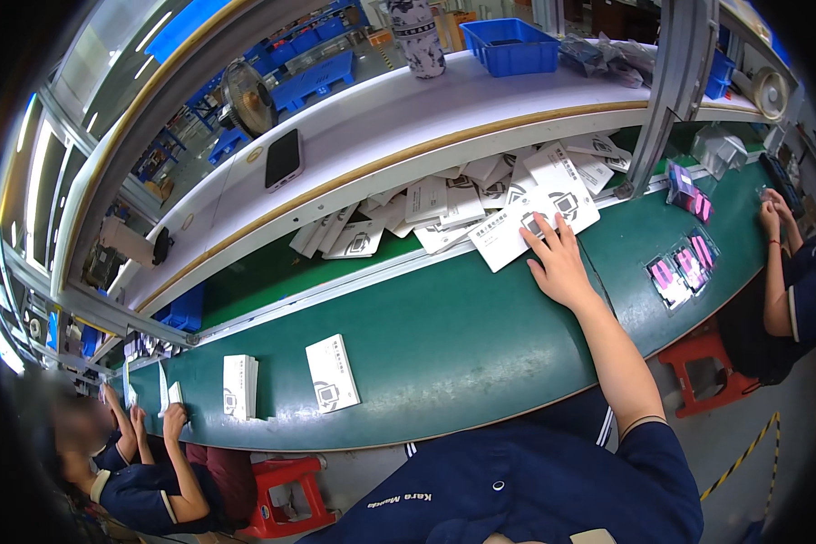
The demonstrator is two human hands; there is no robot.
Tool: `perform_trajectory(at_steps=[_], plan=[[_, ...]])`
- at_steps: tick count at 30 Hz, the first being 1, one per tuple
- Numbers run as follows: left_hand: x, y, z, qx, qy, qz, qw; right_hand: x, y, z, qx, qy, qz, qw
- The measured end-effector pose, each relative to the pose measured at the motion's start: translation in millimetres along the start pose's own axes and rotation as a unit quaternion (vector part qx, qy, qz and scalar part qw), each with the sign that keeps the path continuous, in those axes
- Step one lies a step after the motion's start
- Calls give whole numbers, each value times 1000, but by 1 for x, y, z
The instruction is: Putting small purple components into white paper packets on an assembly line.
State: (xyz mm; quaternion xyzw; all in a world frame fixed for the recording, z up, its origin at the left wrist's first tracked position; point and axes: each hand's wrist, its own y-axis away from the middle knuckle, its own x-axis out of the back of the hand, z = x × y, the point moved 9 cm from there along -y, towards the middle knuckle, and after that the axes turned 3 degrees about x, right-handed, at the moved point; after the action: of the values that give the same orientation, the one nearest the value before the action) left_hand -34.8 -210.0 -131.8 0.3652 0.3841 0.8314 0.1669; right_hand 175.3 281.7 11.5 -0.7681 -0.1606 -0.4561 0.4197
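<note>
White flat box (528, 231) on green belt (444, 335), right hand (558, 263) flat on it, fingers released; blue bin (512, 45) on shelf, contents unseen

Long green conveyor desk (444, 354) under a white shelf (444, 109) on a grey metal post (671, 82); red stools (286, 494) on grey floor (743, 435) with yellow-black tape (743, 458); bright ceiling strip lights (36, 163) at left.

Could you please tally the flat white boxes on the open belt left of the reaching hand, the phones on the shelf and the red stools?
White boxes: 2
Phones: 1
Red stools: 2
Total: 5
</note>
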Motion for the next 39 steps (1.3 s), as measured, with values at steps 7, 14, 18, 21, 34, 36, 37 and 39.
perform_trajectory(at_steps=[7,14,18,21,34,36,37,39], plan=[[11,-10,13,32,30,-78,996,-2,-11,5,-24,50,40,998],[26,-4,32,73,55,-160,983,5,-17,16,-23,116,99,988],[35,-14,44,78,64,-213,972,-15,3,-7,12,103,50,993],[30,-14,55,89,56,-271,957,4,28,-30,-15,56,11,998],[142,-98,304,-295,-288,366,834,93,127,58,-126,24,157,979],[119,-93,322,-396,-294,264,829,126,145,103,-215,161,123,955],[107,-81,332,-449,-274,200,827,141,151,111,-259,247,83,930],[98,-80,350,-476,-280,156,819,133,168,139,-262,238,4,935]])
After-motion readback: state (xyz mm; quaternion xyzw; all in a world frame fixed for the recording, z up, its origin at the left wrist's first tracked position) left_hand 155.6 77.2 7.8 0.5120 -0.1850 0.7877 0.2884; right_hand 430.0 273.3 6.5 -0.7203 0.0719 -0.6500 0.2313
